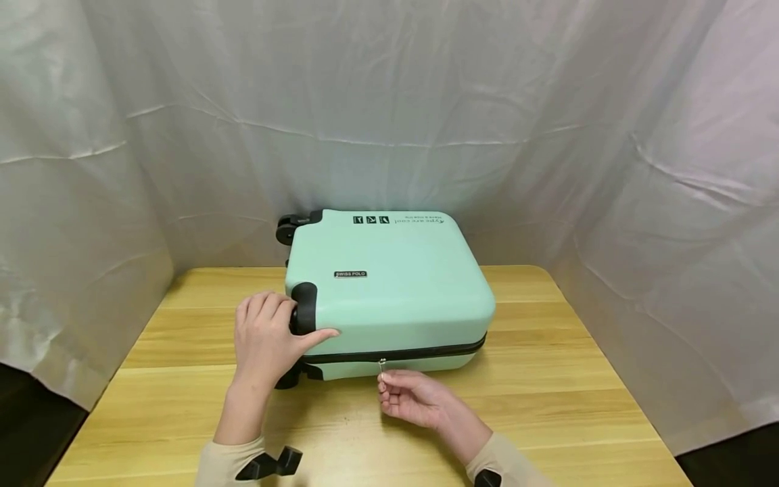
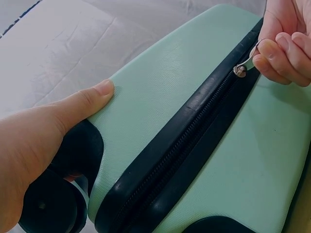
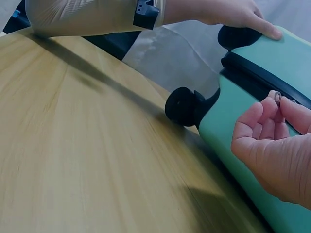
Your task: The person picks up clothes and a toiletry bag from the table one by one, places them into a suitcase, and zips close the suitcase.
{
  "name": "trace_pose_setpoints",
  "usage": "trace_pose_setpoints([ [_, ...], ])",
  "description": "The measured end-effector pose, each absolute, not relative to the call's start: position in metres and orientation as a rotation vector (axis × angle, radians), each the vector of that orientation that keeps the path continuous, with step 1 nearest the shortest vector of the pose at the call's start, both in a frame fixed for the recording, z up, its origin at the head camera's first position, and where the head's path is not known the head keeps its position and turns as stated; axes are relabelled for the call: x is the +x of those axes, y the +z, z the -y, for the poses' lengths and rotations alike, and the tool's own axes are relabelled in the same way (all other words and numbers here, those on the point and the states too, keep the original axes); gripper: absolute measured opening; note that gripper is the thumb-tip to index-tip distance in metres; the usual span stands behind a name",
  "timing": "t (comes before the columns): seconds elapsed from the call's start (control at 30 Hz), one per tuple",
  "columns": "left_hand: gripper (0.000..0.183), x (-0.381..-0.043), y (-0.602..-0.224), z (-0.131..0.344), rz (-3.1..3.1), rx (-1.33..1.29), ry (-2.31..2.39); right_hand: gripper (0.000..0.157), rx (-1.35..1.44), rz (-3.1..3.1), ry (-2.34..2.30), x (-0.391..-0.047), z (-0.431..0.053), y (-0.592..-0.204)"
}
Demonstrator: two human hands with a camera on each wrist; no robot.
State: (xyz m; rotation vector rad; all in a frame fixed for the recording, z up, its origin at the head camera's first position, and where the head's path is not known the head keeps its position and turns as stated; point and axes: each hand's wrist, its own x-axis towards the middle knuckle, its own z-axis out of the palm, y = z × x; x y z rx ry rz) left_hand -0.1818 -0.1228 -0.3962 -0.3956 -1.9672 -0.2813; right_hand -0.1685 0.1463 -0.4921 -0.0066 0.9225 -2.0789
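A mint-green hard-shell suitcase (image 1: 389, 260) lies flat on the pale wooden table (image 1: 560, 379), its black zipper seam (image 1: 426, 352) along the near side. At the suitcase's near-left corner, the left hand (image 1: 264, 335) grips the black corner guard (image 1: 308, 304), thumb against the shell. At the suitcase's near side, the right hand (image 1: 414, 399) pinches the small silvery zipper pull (image 1: 382, 366).

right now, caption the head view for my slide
Left grip on the black corner guard of a mint-green hard-shell suitcase, right grip pinching its silver metal zipper pull.

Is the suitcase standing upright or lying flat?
Lying flat: the suitcase rests on the table broad side up, wheels jutting sideways.
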Motion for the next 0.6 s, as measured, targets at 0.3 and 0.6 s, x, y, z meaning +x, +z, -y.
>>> trace_pose_setpoints([
  [0.3, 0.089, -0.182, -0.395, 0.126, 1.978, -0.395, -0.291, 0.017, 0.000, -0.905, -2.081, -0.168, -0.133, -0.492],
  [0.6, 0.086, -0.181, -0.395, 0.125, 1.993, -0.392, -0.281, 0.016, -0.003, -0.917, -2.063, -0.166, -0.119, -0.490],
])
